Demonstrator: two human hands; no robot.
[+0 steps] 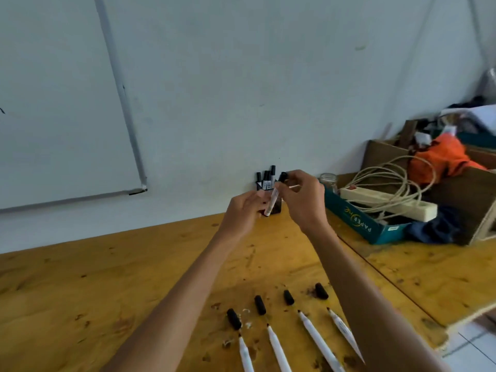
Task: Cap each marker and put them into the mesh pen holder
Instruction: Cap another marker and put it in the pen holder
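Head camera looked down past a wide, matte, pale wall (241,76), with a smooth whiteboard (53,103) edged in thin metal at the left. Below ran a yellow-stained wooden table (80,291), its grain scuffed and flecked with dark marks. At the right sat an open brown cardboard box (456,200) holding crumpled orange cloth (442,157). In front of it a shallow teal box (357,218) carried a long cream power strip (389,202) and loops of cream cable (389,170). A small glass jar (328,179) stood at the teal box's far end. Two bare forearms reached toward the table's far edge by the wall. The left hand (243,210) had its fingers curled around the lower end of a slim white marker (271,204), held tilted. The right hand (303,197) pinched a stubby black cap (282,177) between thumb and fingertips at that marker's upper end; whether it was fully seated could not be told. Just behind the hands, mostly hidden, stood the dark mesh pen holder (277,206) against the wall, with several capped markers (265,178) upright in it. Near the table's front edge lay four uncapped markers (277,350) in a row, white barrels with tips pointing away. Just beyond each tip lay one of four loose caps (260,305), short, black and cylindrical.
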